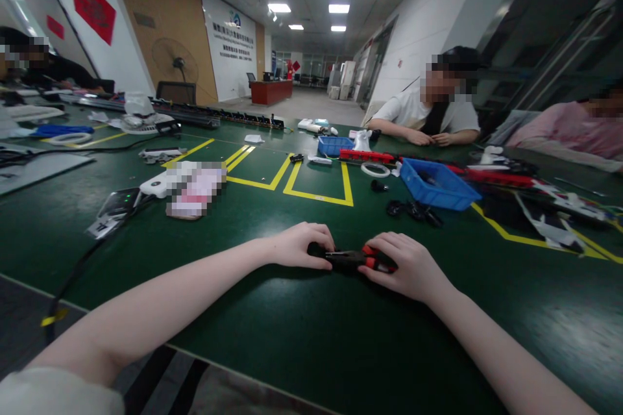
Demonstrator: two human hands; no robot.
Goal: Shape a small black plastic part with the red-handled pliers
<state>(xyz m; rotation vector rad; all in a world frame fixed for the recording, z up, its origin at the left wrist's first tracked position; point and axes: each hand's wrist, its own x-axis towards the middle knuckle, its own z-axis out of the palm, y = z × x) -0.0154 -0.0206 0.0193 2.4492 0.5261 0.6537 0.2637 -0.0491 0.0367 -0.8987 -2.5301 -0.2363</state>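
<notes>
Both of my hands meet over the green table (292, 317), close to its front edge. My right hand (406, 265) is closed around the red-and-black handles of a pair of pliers (348, 262), whose dark head points left. My left hand (306, 247) pinches a small black part (316, 250) at the tip of the pliers. The jaws appear to touch that part, but the fingers hide most of it and I cannot make out its kind.
A phone (197, 191) lies left, by a white power bank (163, 182) and a cabled black device (119, 202). Right are loose black parts (413, 210) and a blue bin (435, 184). Yellow tape (318, 198) marks the table. A person (433, 103) sits across; others sit at both sides.
</notes>
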